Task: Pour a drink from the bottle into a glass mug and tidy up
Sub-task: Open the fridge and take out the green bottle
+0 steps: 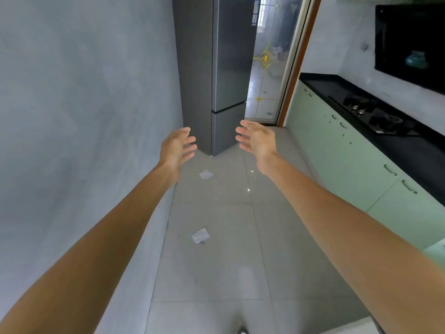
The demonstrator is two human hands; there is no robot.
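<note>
hands both reach forward over the pale grey tiled floor (216, 261): the left hand (177, 148) at 11 o'clock, the right hand (256, 138) at 1 o'clock, palms turned toward each other, fingers (190, 148) spread wide and holding nothing

neither the bottle nor the glass mug shows anywhere in view, so which way they point and how their long axes lie cannot be told

straight ahead at 12 o'clock stands a tall dark grey two-door fridge (226, 68), doors closed; the bottle may be inside, though that is only a guess

a full bottle would likely be heavy, stiff and perhaps slick with cold, best gripped round the body below the neck; a glass mug is fragile, best taken by its handle

at 2 o'clock a long black stone counter (414, 150) carries a black gas hob (370, 112) above mint green cabinets (337, 150)

one crumpled white paper scrap (206, 174) lies on the floor between the wrists, a second paper scrap (200, 235) nearer the person
</note>
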